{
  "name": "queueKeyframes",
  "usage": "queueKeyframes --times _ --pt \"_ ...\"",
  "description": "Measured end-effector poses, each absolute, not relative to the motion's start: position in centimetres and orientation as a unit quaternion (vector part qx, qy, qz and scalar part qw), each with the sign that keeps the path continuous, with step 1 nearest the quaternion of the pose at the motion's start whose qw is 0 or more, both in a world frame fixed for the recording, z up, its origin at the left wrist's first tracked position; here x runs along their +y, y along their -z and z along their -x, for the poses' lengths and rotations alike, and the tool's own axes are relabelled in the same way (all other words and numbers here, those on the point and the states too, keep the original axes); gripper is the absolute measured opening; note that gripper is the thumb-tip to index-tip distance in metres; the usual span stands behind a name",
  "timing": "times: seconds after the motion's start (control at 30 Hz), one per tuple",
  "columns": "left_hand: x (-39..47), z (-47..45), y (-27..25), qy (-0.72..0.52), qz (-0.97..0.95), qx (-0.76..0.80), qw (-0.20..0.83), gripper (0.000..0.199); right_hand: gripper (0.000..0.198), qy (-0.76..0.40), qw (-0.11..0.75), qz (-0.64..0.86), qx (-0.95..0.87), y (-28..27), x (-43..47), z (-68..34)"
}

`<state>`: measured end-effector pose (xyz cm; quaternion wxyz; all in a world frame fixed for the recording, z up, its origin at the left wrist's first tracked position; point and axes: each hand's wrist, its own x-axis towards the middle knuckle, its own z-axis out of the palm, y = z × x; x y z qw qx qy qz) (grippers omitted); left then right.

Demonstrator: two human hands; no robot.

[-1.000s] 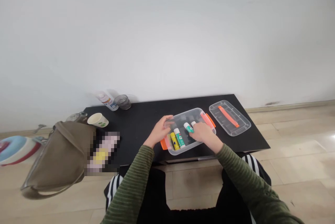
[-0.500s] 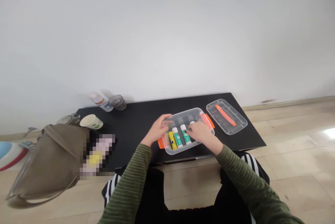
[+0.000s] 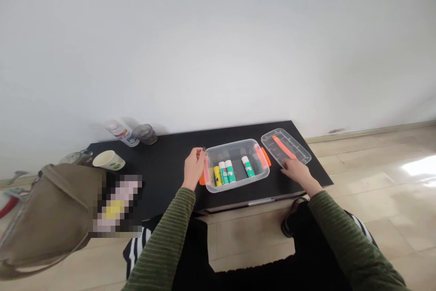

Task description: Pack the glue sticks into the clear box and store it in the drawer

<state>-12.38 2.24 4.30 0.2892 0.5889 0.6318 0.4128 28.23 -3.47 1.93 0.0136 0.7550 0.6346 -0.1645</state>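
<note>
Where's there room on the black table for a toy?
The black rectangular table is bare between the white paper cup and the left hand. Inside the clear plastic box, a gap separates two white-capped green tubes from a third. It's crowded around the brown fabric bag, and by the right hand at the clear plastic lid.

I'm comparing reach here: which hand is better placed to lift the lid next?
Likely the right hand: it is at the near edge of the lid, close to the orange handle. The left hand is at the left end of the box, farther from the lid.
</note>
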Motion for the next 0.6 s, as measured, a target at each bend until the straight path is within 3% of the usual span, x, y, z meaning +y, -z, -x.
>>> queueKeyframes --times 0.17,0.27,0.43,0.6 --pt "1.5 12.7 -4.2 -0.392 -0.588 0.659 0.258 0.034 0.015 0.096 0.011 -0.753 0.651 -1.0 -4.5 -26.9" --pt "1.0 12.9 -3.9 -0.4 -0.587 0.638 0.297 0.03 0.021 0.008 -0.066 -0.744 0.665 -1.4 -4.6 -26.3" --pt "0.9 12.8 -3.1 -0.43 -0.574 0.582 0.383 0.039 0.025 -0.05 -0.368 -0.717 0.589 -3.8 -4.1 -26.6" --pt "1.5 12.3 -3.1 -0.44 -0.563 0.558 0.422 0.045 0.04 0.072 -0.672 -0.63 0.381 -6.1 -2.6 -28.5"
